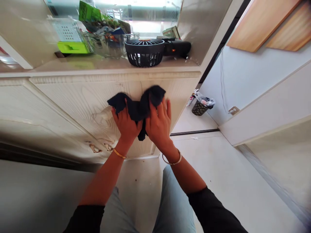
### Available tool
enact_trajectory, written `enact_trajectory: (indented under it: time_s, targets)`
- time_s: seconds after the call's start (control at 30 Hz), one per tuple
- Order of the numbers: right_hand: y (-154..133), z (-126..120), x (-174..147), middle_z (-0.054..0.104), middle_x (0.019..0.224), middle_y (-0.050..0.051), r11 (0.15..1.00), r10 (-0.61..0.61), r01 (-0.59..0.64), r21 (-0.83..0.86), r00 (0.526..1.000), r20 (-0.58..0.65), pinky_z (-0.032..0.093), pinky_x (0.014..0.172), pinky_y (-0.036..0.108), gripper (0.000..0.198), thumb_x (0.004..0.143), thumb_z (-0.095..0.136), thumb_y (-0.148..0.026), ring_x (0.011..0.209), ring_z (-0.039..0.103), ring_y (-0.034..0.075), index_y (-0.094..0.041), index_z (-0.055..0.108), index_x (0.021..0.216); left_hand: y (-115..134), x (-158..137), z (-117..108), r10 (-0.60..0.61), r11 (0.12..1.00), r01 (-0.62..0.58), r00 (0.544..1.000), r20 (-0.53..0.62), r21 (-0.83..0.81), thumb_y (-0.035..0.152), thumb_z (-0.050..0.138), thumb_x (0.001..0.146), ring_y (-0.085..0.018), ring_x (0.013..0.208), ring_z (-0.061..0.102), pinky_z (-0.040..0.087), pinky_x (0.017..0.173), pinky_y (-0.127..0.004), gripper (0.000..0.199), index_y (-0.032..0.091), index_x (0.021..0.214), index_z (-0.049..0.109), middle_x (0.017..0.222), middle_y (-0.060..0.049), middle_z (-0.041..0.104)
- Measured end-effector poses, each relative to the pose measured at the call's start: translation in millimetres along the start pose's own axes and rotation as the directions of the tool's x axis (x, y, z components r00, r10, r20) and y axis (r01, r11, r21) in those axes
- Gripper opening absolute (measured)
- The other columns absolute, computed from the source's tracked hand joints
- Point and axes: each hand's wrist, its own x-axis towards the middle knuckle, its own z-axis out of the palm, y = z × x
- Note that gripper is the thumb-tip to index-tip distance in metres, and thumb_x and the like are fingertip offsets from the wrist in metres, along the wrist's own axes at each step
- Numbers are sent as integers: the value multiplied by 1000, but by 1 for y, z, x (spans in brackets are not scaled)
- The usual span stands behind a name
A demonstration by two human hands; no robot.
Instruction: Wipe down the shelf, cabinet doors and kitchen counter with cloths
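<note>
A dark navy cloth (136, 110) lies bunched against the pale wood-grain cabinet door (97, 94). My left hand (126, 124) grips its left part, fingers pointing up and partly over the fabric. On the right part, my right hand (159, 123) holds the cloth with its fingertips under a raised fold. The two thumbs are close together, and a tail of cloth hangs between the wrists. Some fingertips are hidden by the fabric.
Above the door, a shelf carries a black round fan (145, 53), a glass bowl (104, 43) of packets, a white-and-green container (73, 47) and a black cylindrical device (177, 48). Two metal handles (95, 148) are low on the doors. A lined bin (200, 108) stands on the floor at right.
</note>
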Motion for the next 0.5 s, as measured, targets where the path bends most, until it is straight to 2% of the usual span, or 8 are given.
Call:
enact_trajectory:
  time_s: [0.1,0.23,0.37,0.5]
  targets:
    - [-4,1,0,51,154,18,1000,12,-12,-3,1000,9,27,129,62,52,100,37,-19,157,30,31,-11,48,150,-3,-2,-5,13,1000,-13,1000,18,-2,56,47,90,-42,149,37,7,128,-62,80,0,146,50,148,-30,52]
    - [-10,-1,3,50,156,16,1000,20,-20,-2,999,44,23,130,62,53,100,38,-20,159,27,31,-13,47,151,-4,-4,-13,31,999,-31,1000,1,5,51,45,92,-39,150,37,6,130,-60,75,1,148,49,148,-28,53]
    - [-12,-3,5,53,154,17,999,38,-37,-16,998,47,27,129,61,52,100,35,-18,158,29,30,-12,49,149,-3,-3,-26,31,999,-32,999,24,13,46,46,92,-37,146,43,3,131,-57,73,1,149,48,146,-26,56]
    - [-13,-2,9,51,155,16,999,35,-35,-2,999,29,23,131,61,51,99,38,-18,158,29,30,-12,50,148,-1,-1,-33,28,1000,-28,999,18,11,42,44,93,-36,147,42,3,131,-56,71,2,152,45,148,-25,54]
